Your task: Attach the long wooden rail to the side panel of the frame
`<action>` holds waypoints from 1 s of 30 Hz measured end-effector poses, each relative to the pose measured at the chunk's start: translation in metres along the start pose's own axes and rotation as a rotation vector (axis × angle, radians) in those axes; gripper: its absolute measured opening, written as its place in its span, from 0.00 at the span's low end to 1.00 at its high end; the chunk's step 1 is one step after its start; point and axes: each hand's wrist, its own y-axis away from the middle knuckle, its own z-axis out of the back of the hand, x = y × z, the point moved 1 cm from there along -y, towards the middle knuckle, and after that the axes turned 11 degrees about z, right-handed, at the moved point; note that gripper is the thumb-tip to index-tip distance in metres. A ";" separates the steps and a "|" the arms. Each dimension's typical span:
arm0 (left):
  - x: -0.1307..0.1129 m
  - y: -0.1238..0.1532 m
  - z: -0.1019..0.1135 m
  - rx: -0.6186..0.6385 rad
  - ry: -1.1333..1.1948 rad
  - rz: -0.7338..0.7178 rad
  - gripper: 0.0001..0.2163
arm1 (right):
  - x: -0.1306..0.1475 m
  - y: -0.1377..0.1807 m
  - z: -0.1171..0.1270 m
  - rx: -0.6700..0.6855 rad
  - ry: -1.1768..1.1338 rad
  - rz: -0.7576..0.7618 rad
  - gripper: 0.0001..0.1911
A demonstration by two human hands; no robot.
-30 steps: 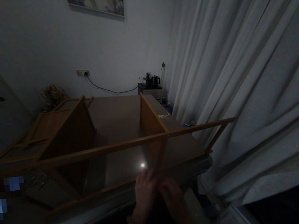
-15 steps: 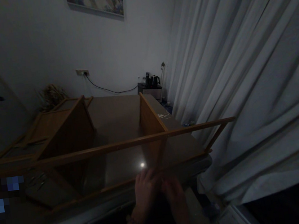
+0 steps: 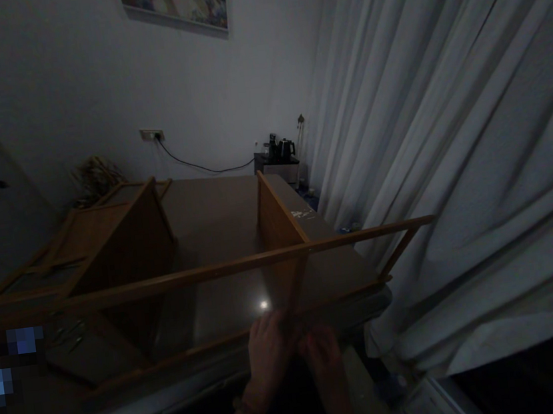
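A wooden shelf frame [image 3: 189, 276] lies on its side across the grey-brown table [image 3: 211, 208], with an upright divider board [image 3: 280, 216] in its middle. My left hand [image 3: 268, 346], with a bracelet at the wrist, has its fingers curled over the frame's near lower rail, just left of the divider's foot. Close beside it on the right, my right hand [image 3: 321, 349] is closed, its fingertips pinched together at the same rail. Whatever sits between those fingertips is too dark and small to make out.
Wooden panels [image 3: 85, 230] lie at the table's left. Several small metal pieces [image 3: 70, 336] rest at the near left. A long curtain [image 3: 450, 145] hangs on the right, close to the frame's end. A black kettle [image 3: 287, 148] stands on a cabinet at the back.
My right hand has shifted and turned slightly at the rail, its fingers now less blurred. My left hand and the frame stay in place.
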 end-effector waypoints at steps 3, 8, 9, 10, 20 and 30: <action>-0.003 -0.002 0.004 0.024 -0.012 0.014 0.15 | -0.001 -0.001 0.003 0.023 0.089 0.096 0.12; -0.003 -0.003 0.007 0.062 0.004 0.000 0.17 | -0.005 -0.009 0.012 0.081 0.236 0.274 0.17; -0.003 -0.002 0.007 0.063 0.006 0.002 0.17 | -0.006 -0.010 0.014 0.093 0.265 0.301 0.18; -0.002 -0.002 0.006 0.070 0.006 0.004 0.17 | -0.007 -0.012 0.016 0.105 0.294 0.324 0.18; -0.006 -0.003 0.012 0.115 -0.020 -0.066 0.11 | -0.002 0.001 0.003 0.071 0.435 0.267 0.23; -0.005 -0.005 0.014 0.145 -0.043 -0.068 0.17 | 0.004 0.005 -0.008 0.090 0.340 0.131 0.27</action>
